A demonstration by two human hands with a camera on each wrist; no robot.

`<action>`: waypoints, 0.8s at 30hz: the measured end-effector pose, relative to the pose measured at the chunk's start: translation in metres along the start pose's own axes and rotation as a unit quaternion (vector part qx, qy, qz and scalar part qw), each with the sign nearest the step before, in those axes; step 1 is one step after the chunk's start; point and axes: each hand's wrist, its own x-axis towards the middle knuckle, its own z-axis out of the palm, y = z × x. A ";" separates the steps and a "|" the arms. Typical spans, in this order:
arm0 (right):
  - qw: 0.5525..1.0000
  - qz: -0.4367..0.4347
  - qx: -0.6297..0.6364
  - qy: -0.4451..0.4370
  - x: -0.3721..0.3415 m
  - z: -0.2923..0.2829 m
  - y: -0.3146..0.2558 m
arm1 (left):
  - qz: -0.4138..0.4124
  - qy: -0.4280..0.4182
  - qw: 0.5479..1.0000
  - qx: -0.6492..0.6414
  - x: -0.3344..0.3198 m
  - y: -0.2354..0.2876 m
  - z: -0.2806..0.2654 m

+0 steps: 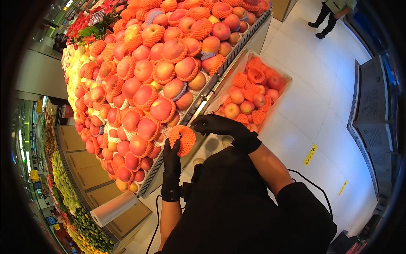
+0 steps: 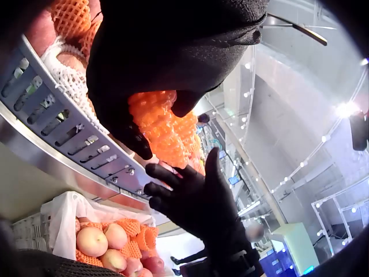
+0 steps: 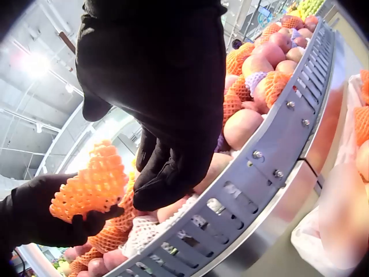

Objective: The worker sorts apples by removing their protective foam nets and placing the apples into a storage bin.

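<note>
My black-gloved left hand (image 1: 172, 163) holds an orange foam fruit net (image 1: 182, 141) just off the edge of the apple display (image 1: 146, 108). In the left wrist view the fingers and thumb curl round the foam net (image 2: 164, 130); I cannot tell whether an apple sits inside it. Close by on the right, the gloved right hand (image 1: 220, 126) hovers with loosely bent fingers and nothing in them. The right wrist view has this hand (image 3: 167, 127) beside the display's slotted grey rail (image 3: 248, 167), with the foam net (image 3: 92, 182) beyond its fingertips.
Heaped apples, many in foam nets, slope up on the display. A lined crate (image 1: 285, 76) of apples and nets stands on the floor to the right. A plastic bag roll (image 1: 114, 208) is at the lower left. Someone's legs (image 1: 323, 21) show on the tiled floor.
</note>
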 end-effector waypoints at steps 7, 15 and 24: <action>0.998 -0.018 -0.056 -0.024 0.013 0.030 0.010 | 0.003 -0.057 0.992 0.111 -0.004 0.011 -0.001; 0.991 0.013 -0.062 0.115 -0.005 -0.031 0.044 | -0.062 -0.006 0.998 0.003 -0.013 0.015 -0.018; 0.922 0.095 -0.097 0.364 -0.067 -0.160 0.150 | -0.043 0.084 0.995 -0.042 -0.032 0.004 -0.077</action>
